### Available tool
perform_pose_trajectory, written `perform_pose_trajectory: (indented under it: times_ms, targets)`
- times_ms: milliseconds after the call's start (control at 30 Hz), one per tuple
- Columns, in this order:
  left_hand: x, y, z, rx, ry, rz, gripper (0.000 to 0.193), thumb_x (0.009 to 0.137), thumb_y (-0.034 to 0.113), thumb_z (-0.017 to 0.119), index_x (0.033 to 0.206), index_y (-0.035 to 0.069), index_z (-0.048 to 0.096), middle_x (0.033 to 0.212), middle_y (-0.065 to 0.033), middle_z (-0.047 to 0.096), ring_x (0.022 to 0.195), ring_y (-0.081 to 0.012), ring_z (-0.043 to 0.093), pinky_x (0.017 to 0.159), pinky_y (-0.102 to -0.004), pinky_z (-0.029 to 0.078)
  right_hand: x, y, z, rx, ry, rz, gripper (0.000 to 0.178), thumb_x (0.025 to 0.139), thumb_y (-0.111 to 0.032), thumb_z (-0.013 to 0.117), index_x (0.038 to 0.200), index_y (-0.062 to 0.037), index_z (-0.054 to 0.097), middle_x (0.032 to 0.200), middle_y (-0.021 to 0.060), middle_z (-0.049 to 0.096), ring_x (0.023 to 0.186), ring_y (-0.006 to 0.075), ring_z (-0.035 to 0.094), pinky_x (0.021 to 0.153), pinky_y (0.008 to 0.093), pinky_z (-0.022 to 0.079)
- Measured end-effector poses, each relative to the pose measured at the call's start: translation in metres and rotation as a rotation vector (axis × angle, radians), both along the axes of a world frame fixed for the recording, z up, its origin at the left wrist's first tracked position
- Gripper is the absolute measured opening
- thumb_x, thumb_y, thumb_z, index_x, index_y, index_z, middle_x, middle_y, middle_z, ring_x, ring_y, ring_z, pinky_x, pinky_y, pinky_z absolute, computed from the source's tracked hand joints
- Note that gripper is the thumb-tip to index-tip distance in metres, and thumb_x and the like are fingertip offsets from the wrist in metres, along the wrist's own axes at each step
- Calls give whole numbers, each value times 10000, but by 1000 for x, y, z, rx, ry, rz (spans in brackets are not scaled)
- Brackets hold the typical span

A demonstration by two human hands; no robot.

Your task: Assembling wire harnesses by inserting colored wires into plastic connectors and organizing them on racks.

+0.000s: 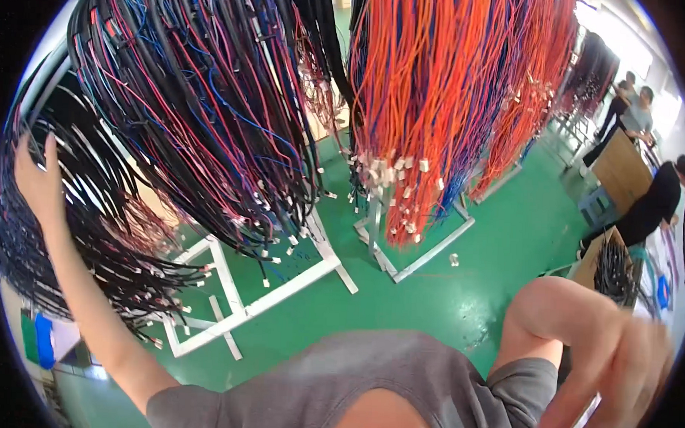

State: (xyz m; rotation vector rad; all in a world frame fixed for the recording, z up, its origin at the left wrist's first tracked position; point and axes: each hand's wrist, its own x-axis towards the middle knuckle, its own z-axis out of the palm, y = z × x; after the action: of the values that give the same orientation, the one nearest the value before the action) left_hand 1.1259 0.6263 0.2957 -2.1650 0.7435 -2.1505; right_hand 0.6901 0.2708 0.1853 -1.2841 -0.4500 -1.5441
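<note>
My left hand (39,177) is raised at the far left, against a hanging bundle of black cables (95,156). Its thumb and fingers are apart, and I see nothing gripped between them; whether it touches the cables I cannot tell. Close to the camera at the lower right, my right hand (616,367) is bent back toward me and smeared by motion. Its fingers curl, and what they hold, if anything, does not show. To the right of my left hand hangs a thick bunch of wire harnesses (195,111), black, red and blue, with small white connectors at the lower ends.
Orange and blue wires (429,104) hang in the middle. White metal rack frames (280,283) stand on the green floor (429,315). At right, people (636,111) are beside a wooden board (622,171), a blue stool (598,206) and a box of black cables (616,269).
</note>
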Motion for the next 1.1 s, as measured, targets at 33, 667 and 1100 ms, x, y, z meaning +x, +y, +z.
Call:
perform_pose_trajectory:
  times_ms: [33, 667, 1100]
  targets:
    - [-37, -48, -37, -118, 43, -254, 371, 778, 267, 548, 994, -33, 525, 994, -167, 548, 940, -268, 509, 834, -316, 365, -4, -14, 2, -6, -37, -59, 322, 836, -278, 350, 922, 8, 471, 788, 137, 522, 783, 225, 485, 714, 322, 380]
    - [-438, -238, -366, -252, 1793, -568, 142, 752, 102, 546, 849, 0, 566, 794, -129, 588, 713, -227, 571, 618, -291, 449, 72, -199, -268, 407, 1020, 223, 173, 822, -171, 499, 836, 1, 522, 575, 31, 530, 513, 118, 532, 484, 224, 431]
    - [-401, -266, -424, 112, 2077, -1158, 671, 672, 257, 657, 1190, -18, 330, 1080, -148, 472, 1029, -235, 443, 882, -310, 340, -71, -77, -242, 1096, 975, 851, 289, 880, -295, 355, 843, -43, 491, 510, -37, 282, 453, 78, 302, 512, 246, 346]
